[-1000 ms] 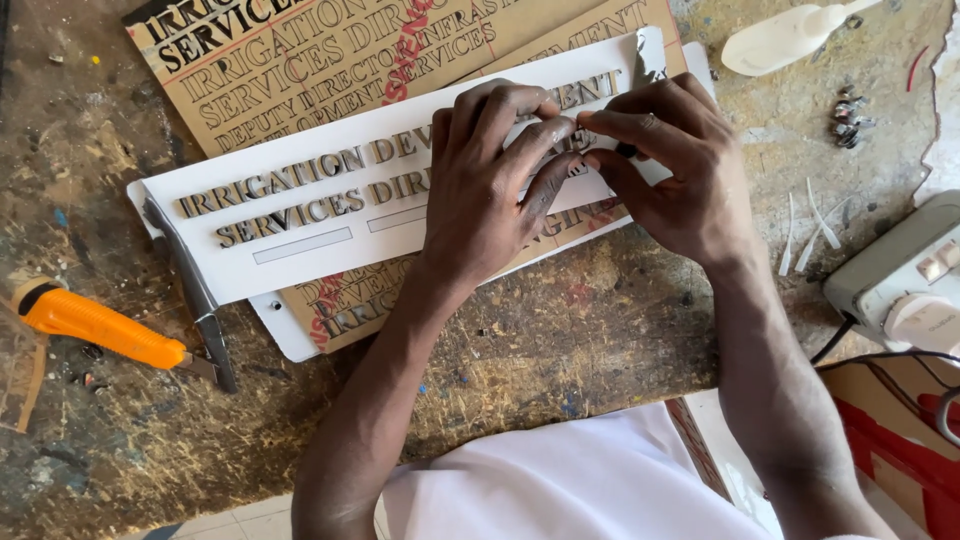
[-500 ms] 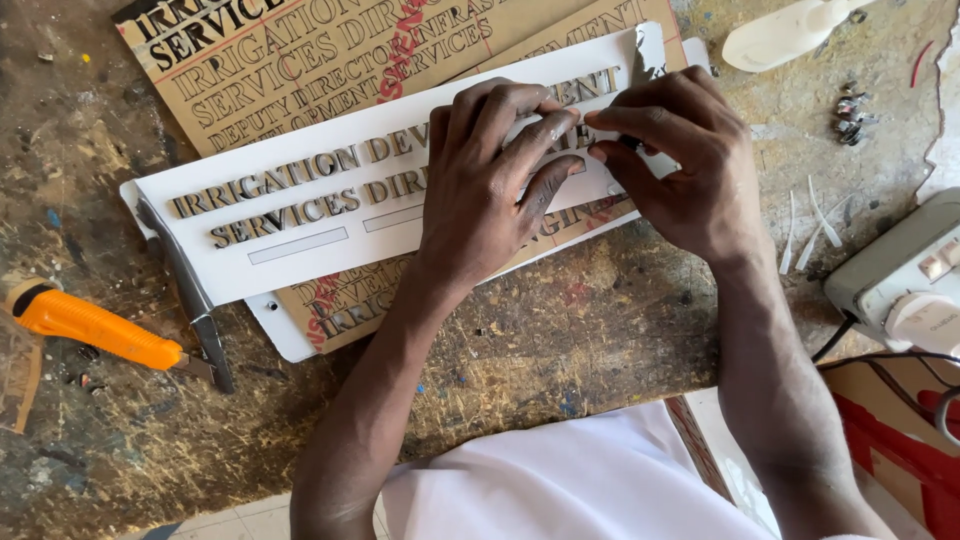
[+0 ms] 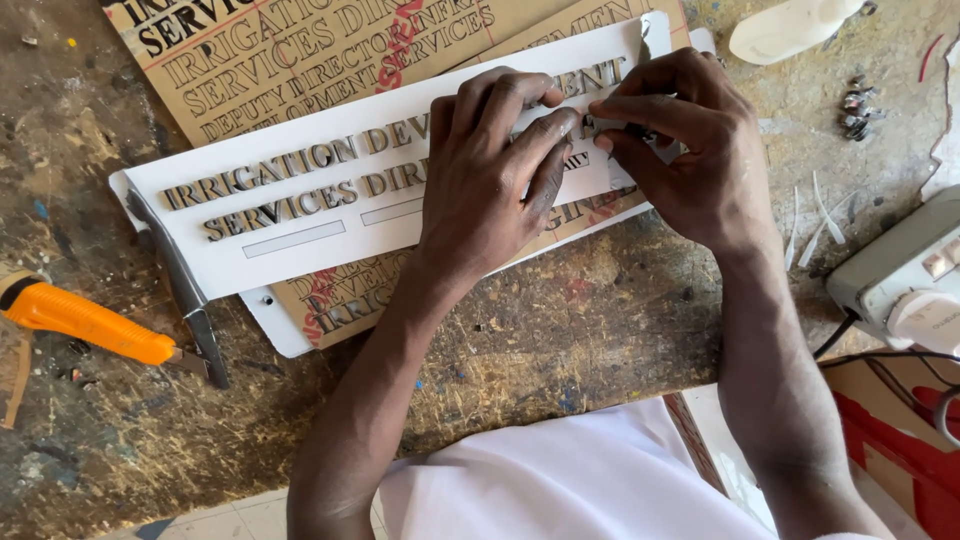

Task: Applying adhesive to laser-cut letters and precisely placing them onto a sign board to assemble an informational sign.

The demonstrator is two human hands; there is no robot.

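Now the right hand [image 3: 690,150] pinches a small letter [image 3: 597,127] at the white sign's [image 3: 300,215] right end, just beside the left hand [image 3: 495,170], pressed flat on the sign, fingers spread.

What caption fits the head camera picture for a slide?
Both hands, left hand and right hand, press small cut letters onto a white sign panel on a worn workbench.
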